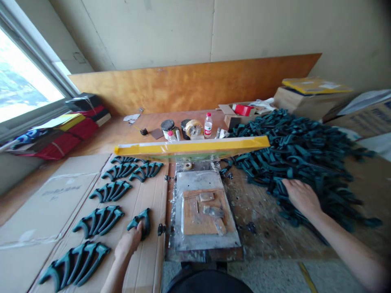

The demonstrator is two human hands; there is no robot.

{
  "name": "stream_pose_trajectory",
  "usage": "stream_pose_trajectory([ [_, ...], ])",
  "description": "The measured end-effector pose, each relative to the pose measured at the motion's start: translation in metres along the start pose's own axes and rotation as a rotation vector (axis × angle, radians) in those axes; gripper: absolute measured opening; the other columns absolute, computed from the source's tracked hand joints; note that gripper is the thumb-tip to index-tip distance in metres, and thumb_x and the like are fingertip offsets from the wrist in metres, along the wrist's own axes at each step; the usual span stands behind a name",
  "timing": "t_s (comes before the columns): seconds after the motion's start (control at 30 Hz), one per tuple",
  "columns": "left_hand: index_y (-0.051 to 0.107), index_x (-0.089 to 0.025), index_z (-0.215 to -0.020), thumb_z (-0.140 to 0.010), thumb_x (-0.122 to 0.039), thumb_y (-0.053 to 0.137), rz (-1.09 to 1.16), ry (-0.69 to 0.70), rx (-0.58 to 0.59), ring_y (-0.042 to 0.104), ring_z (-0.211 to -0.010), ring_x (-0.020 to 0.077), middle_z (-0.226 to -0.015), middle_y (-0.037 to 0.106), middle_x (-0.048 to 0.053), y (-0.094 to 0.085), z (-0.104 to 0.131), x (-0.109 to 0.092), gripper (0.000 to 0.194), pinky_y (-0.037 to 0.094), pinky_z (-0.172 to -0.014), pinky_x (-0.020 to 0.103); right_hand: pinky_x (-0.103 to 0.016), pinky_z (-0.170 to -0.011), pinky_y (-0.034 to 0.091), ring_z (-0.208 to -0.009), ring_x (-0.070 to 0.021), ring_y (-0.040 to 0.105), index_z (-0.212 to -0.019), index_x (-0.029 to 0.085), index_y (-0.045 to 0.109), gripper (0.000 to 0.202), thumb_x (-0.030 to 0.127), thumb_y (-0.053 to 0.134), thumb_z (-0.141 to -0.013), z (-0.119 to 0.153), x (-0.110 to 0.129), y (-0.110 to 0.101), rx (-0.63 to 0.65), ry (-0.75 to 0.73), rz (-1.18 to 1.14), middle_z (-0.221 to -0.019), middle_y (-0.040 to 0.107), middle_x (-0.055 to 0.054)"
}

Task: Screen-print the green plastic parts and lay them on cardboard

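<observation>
My left hand (pixel 128 243) is closed on a dark green curved plastic handle (pixel 146 223) at the right side of the cardboard sheet. To its left, similar handles (pixel 99 221) lie in fanned rows, with more rows farther back. Over on the right, my right hand (pixel 301 198) reaches into a big heap of the same dark green parts (pixel 293 146). Its fingers are curled over a part (pixel 280 189) at the near edge of the heap, and the fingertips are partly hidden.
Between my hands sits a metal plate (pixel 179 203) carrying a wooden board with small blocks. Above its far end stands a yellow-edged frame (pixel 192 145). Behind are a bottle (pixel 208 125), a tape roll (pixel 193 128) and a jar (pixel 168 127). Cardboard boxes (pixel 305 101) stand at the back right.
</observation>
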State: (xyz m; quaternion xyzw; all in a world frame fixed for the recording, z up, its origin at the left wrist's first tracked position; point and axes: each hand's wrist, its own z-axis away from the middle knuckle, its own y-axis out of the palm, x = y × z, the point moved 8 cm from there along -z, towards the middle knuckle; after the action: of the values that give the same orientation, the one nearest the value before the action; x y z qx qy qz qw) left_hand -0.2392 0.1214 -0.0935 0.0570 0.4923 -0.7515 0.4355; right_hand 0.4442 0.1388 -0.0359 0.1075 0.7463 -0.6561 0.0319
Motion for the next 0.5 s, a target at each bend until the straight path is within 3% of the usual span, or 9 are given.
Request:
stream_pose_trajectory([
  [0.07,0.065,-0.016,-0.091,-0.075,-0.061,0.049,0.104,0.081,0.019,0.062,-0.051,0.0283,-0.056,0.059,0.007,-0.014,0.012,-0.038,0.050,0.048,-0.054,0.039,-0.041,-0.084,0.045,-0.101,-0.0274,0.057,-0.123,0.016,0.058,0.048,0.004,0.033,-0.084,0.002,0.060,-0.014,-0.073,-0.144,-0.120,-0.110,0.063,-0.014],
  [0.13,0.065,-0.015,-0.097,-0.076,-0.065,0.048,0.246,0.230,0.013,0.061,-0.052,0.0245,-0.058,0.059,0.007,-0.030,0.022,-0.088,0.056,0.047,-0.054,0.035,-0.037,-0.081,0.048,-0.094,-0.0241,0.059,-0.134,0.017,0.050,0.051,0.005,0.036,-0.086,0.008,0.139,-0.031,-0.091,-0.361,-0.292,-0.105,0.064,-0.011],
  [0.2,0.062,-0.016,-0.107,-0.080,-0.069,0.040,0.335,0.330,-0.009,0.058,-0.051,0.0186,-0.062,0.060,0.004,-0.044,0.030,-0.138,0.063,0.046,-0.054,0.030,-0.034,-0.077,0.049,-0.089,-0.0218,0.059,-0.133,0.020,0.051,0.045,0.011,0.042,-0.091,0.020,0.217,-0.048,-0.096,-0.585,-0.448,-0.097,0.064,-0.008],
  [0.27,0.055,-0.019,-0.117,-0.083,-0.071,0.031,0.488,0.457,-0.026,0.055,-0.049,0.0129,-0.066,0.060,0.001,-0.058,0.041,-0.189,0.067,0.045,-0.053,0.024,-0.032,-0.076,0.049,-0.088,-0.0202,0.058,-0.126,0.024,0.058,0.037,0.013,0.048,-0.091,0.028,0.277,-0.063,-0.115,-0.725,-0.526,-0.095,0.064,-0.005],
  [0.33,0.053,-0.017,-0.116,-0.085,-0.071,0.030,0.760,0.648,0.004,0.051,-0.047,0.0101,-0.065,0.059,0.000,-0.072,0.059,-0.237,0.067,0.043,-0.050,0.021,-0.034,-0.078,0.048,-0.088,-0.0204,0.057,-0.115,0.025,0.065,0.031,0.013,0.051,-0.090,0.030,0.314,-0.070,-0.130,-0.774,-0.525,-0.093,0.063,-0.005],
  [0.4,0.058,-0.014,-0.102,-0.085,-0.070,0.032,0.934,0.762,0.043,0.049,-0.045,0.0095,-0.059,0.057,0.000,-0.082,0.077,-0.263,0.064,0.040,-0.046,0.020,-0.037,-0.081,0.048,-0.090,-0.0223,0.056,-0.109,0.024,0.068,0.029,0.011,0.053,-0.088,0.029,0.328,-0.071,-0.132,-0.777,-0.489,-0.093,0.063,-0.006],
  [0.43,0.060,-0.013,-0.095,-0.085,-0.069,0.034,0.950,0.775,0.048,0.048,-0.044,0.0095,-0.056,0.056,0.000,-0.085,0.084,-0.267,0.063,0.039,-0.044,0.020,-0.038,-0.084,0.048,-0.093,-0.0233,0.056,-0.111,0.023,0.067,0.031,0.010,0.054,-0.087,0.029,0.329,-0.070,-0.124,-0.781,-0.478,-0.096,0.063,-0.007],
  [0.5,0.063,-0.011,-0.092,-0.087,-0.065,0.036,0.914,0.751,0.026,0.049,-0.046,0.0100,-0.059,0.059,0.002,-0.086,0.093,-0.255,0.061,0.039,-0.045,0.021,-0.039,-0.088,0.048,-0.100,-0.0240,0.056,-0.116,0.025,0.065,0.038,0.008,0.052,-0.085,0.028,0.319,-0.066,-0.089,-0.769,-0.497,-0.104,0.063,-0.007],
])
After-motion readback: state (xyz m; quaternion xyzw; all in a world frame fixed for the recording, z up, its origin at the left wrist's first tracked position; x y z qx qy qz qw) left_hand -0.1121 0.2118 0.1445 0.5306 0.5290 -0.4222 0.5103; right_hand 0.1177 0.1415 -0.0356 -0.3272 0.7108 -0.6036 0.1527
